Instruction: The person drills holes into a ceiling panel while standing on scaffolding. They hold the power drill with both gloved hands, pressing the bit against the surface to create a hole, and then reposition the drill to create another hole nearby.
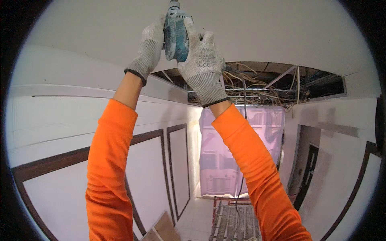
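A dusty teal power drill (177, 36) is raised overhead, its chuck (174, 4) pointing up at the white ceiling panel (257, 28). My right hand (204, 60), in a grey knit work glove, wraps around the drill from the right. From the left, my left hand (150, 48), gloved the same way, presses against the drill's body with its fingers mostly hidden behind it. Whatever the drill's tip touches lies past the upper edge of the view. A dark cable (244, 96) hangs down behind my right wrist.
Behind my right hand, a long ceiling opening (281, 82) exposes bundled wires and metal framing. A translucent pinkish sheet (241, 148) covers the far end. Below stands a slatted platform (235, 221), with a brown board (163, 229) nearby. Dark-trimmed panels (146, 176) line the left wall; a doorway (303, 164) opens right.
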A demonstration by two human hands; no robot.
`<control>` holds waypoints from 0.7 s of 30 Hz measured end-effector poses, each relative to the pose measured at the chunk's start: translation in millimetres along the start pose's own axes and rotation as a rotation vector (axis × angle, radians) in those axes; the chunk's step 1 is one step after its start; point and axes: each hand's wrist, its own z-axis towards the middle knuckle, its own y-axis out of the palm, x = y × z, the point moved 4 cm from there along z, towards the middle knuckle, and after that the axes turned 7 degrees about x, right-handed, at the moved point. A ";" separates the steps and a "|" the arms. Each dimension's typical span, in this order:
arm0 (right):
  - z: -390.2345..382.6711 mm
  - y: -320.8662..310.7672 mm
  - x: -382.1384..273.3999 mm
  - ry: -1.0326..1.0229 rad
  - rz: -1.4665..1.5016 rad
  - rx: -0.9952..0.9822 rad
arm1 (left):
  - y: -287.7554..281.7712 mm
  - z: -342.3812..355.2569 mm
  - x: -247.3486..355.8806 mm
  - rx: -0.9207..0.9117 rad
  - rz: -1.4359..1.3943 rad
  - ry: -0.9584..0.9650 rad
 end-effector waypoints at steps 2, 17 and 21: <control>1.9 -1.1 10.7 -0.027 -0.006 0.028 | 1.4 1.4 -0.3 0.023 -0.091 -0.003; -69.9 -70.3 49.4 -0.246 0.125 0.040 | -25.4 95.1 -4.0 0.224 0.297 0.423; -139.9 -78.0 119.2 0.058 0.306 0.041 | 1.9 109.7 6.6 0.262 0.159 0.440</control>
